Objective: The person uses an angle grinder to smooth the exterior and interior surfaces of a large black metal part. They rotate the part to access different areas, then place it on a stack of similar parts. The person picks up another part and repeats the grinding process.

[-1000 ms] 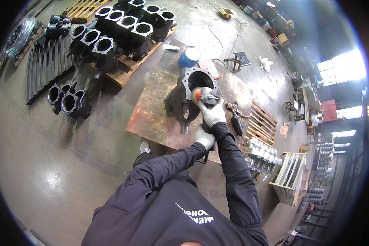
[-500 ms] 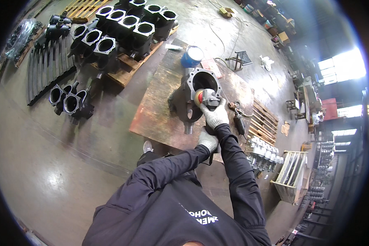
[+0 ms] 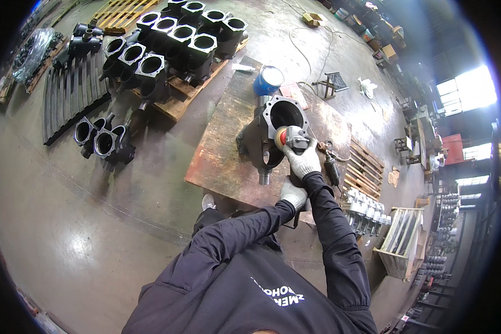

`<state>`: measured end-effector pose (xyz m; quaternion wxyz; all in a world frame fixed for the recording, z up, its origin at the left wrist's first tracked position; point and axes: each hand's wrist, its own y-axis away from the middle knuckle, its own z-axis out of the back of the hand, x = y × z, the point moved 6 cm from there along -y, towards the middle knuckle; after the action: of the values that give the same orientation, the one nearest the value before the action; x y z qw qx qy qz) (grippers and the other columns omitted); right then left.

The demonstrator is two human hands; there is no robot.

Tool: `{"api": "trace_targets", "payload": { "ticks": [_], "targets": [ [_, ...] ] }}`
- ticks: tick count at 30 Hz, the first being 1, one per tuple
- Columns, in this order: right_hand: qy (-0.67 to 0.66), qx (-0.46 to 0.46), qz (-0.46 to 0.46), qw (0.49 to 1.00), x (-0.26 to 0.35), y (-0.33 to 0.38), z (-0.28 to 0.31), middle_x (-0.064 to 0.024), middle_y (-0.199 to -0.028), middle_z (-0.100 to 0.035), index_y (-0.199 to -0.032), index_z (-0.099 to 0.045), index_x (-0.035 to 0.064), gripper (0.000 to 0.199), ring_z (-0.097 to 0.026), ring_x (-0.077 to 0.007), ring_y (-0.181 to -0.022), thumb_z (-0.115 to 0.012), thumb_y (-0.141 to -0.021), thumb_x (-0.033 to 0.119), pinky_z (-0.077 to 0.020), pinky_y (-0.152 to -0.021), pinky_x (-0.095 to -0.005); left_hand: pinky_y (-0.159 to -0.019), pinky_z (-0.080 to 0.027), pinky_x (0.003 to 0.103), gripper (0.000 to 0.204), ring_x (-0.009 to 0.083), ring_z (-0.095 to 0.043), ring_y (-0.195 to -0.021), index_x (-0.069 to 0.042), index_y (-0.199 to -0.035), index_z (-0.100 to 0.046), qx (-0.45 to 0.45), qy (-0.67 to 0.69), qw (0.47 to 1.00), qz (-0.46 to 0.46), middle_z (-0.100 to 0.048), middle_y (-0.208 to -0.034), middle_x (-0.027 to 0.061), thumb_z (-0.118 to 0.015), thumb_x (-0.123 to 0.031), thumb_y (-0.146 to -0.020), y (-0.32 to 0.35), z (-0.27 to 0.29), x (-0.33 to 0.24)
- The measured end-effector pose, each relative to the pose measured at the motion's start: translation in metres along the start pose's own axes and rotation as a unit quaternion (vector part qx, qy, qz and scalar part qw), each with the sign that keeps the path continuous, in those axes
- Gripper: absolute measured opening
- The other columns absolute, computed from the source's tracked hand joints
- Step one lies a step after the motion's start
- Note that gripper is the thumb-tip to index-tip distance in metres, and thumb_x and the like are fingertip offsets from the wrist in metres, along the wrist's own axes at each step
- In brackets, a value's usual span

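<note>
Both my gloved hands are closed on an angle grinder (image 3: 298, 139). My right hand (image 3: 305, 160) wraps its head end, and my left hand (image 3: 293, 194) grips the rear of its body, nearer to me. The grinder's red and tan disc (image 3: 281, 137) lies at the near rim of a black cast housing (image 3: 254, 140); whether it touches is too small to tell. The housing rests on a worn board-topped table (image 3: 217, 167), its round flanged opening facing up. A second, smaller opening and a threaded stub show on its near side.
A blue can (image 3: 268, 80) stands behind the housing. On the table's right lies a dark hand tool (image 3: 332, 170) with a hose. Several black housings (image 3: 151, 65) crowd a wooden pallet (image 3: 178, 107) at the far left, and more (image 3: 105, 143) stand on the floor. A slatted pallet (image 3: 364, 167) is at right.
The whole view has shifted slightly, so everything sits a little further right and lower. Both hands keep their hold on the angle grinder, and its disc stays by the housing's near rim.
</note>
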<state>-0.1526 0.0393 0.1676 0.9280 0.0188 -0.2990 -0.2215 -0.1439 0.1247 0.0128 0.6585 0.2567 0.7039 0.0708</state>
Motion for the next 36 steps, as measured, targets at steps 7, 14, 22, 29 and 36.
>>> {"api": "trace_targets", "payload": {
  "ticks": [7, 14, 22, 29, 36],
  "targets": [
    [0.014, 0.014, 0.024, 1.0, 0.007, -0.017, -0.01, -0.0303, -0.117, -0.064, -0.136, -0.036, 0.0026, 0.086, -0.065, -0.0432, -0.109, -0.078, -0.077, 0.05, -0.0508, -0.094, -0.0439, -0.087, -0.053, 0.038, 0.045, 0.0286, -0.067, -0.103, 0.001, -0.121, -0.048, -0.066, 0.092, 0.994, -0.006, -0.068, -0.111, 0.0187, -0.068, -0.009, -0.082, 0.007, 0.029, -0.039],
    [0.035, 0.061, 0.07, 0.995, 0.021, -0.046, -0.012, -0.0315, -0.121, -0.062, -0.142, -0.03, 0.0003, 0.097, -0.063, -0.0433, -0.113, -0.077, -0.077, 0.053, -0.0501, -0.095, -0.0447, -0.098, -0.049, 0.037, 0.042, 0.0262, -0.061, -0.115, -0.003, -0.125, -0.048, -0.087, 0.16, 0.978, -0.103, -0.064, -0.123, 0.0159, -0.066, -0.009, -0.087, -0.041, 0.017, -0.045],
    [0.03, 0.067, 0.153, 0.985, 0.044, -0.087, -0.022, -0.0299, -0.122, -0.062, -0.138, -0.035, -0.0022, 0.09, -0.064, -0.0418, -0.112, -0.079, -0.077, 0.047, -0.0508, -0.095, -0.0427, -0.105, -0.044, 0.038, 0.03, 0.0265, -0.056, -0.122, -0.007, -0.128, -0.051, 0.028, 0.715, 0.698, -0.036, -0.062, -0.129, 0.0125, -0.044, -0.011, -0.1, -0.093, 0.011, -0.045],
    [-0.001, 0.059, 0.173, 0.983, 0.049, -0.122, -0.015, -0.0297, -0.116, -0.065, -0.138, -0.031, -0.0033, 0.093, -0.066, -0.0422, -0.106, -0.077, -0.077, 0.05, -0.0522, -0.09, -0.0438, -0.103, -0.046, 0.036, 0.036, 0.0256, -0.061, -0.117, -0.005, -0.129, -0.052, -0.094, 0.115, 0.969, -0.196, -0.063, -0.128, 0.0127, -0.056, -0.011, -0.094, -0.113, 0.015, -0.081],
    [0.077, 0.139, 0.191, 0.969, 0.047, -0.096, -0.025, -0.0313, -0.108, -0.067, -0.142, -0.029, 0.003, 0.09, -0.066, -0.046, -0.102, -0.074, -0.079, 0.048, -0.0527, -0.089, -0.0463, -0.11, -0.04, 0.039, 0.042, 0.0284, -0.056, -0.124, -0.006, -0.133, -0.052, -0.096, 0.65, 0.751, -0.067, -0.059, -0.136, 0.011, -0.041, -0.031, -0.101, -0.085, 0.006, -0.067]
  ]
}}
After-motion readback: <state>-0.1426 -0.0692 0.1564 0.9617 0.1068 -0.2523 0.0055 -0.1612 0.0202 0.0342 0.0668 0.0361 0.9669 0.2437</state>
